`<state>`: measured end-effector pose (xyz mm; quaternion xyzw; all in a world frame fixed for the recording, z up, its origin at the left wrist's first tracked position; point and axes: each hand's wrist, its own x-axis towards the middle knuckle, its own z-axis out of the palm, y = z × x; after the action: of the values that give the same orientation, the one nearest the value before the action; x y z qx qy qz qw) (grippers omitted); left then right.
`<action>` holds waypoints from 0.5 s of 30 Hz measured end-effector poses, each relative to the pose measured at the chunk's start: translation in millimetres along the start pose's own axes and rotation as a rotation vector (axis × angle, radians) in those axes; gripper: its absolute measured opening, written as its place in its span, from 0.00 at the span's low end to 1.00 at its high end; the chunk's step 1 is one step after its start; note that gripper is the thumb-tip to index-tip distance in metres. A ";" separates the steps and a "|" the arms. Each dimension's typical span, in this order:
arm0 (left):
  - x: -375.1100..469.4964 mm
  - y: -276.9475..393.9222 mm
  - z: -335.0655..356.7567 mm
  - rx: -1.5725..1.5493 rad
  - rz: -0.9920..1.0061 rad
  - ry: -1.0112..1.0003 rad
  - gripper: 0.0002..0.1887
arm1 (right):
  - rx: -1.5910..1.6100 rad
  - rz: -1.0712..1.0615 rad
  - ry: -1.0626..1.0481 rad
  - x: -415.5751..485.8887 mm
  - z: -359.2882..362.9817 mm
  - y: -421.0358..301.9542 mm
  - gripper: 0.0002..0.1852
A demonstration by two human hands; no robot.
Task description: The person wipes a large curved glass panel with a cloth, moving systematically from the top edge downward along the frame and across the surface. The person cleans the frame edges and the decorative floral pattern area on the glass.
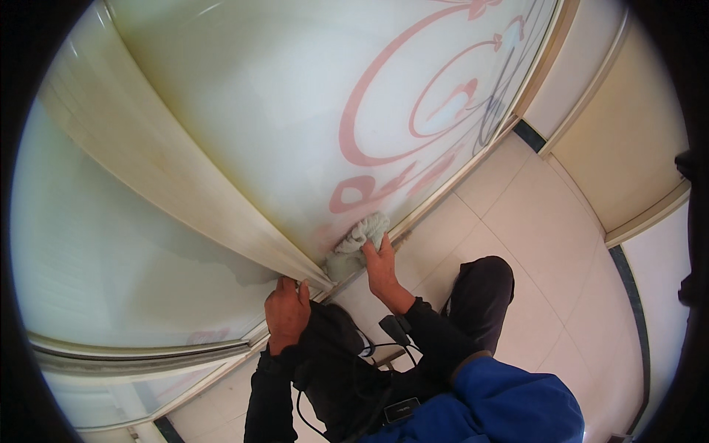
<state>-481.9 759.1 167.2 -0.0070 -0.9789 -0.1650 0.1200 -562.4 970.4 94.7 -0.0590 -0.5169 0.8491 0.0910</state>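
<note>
A crumpled, pale grey-green cloth (366, 230) is in my right hand (382, 268), pressed against the lower part of a glass panel (277, 111) close to its bottom frame. Red curved patterns mark this panel. My left hand (288, 311) rests at the lower end of a cream-coloured upright frame (194, 166), its fingers bent around or against the edge; whether they grip it cannot be told. On the other side of that upright lies a second glass panel (166, 238).
Pale floor tiles (532, 266) spread to the right of the panel's bottom rail (443, 191). A cream door or wall panel (620, 149) stands at the right. My bent knees are close to the glass, and a black cable (302, 407) hangs around my lap.
</note>
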 end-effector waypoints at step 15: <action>2.2 -0.6 2.8 -0.006 0.010 0.009 0.14 | -0.317 -0.438 -0.102 12.3 38.1 -85.4 0.18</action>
<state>-484.7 759.4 165.0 -0.0115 -0.9779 -0.1672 0.1252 -573.8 978.4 188.1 0.0836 -0.6477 0.7196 0.2361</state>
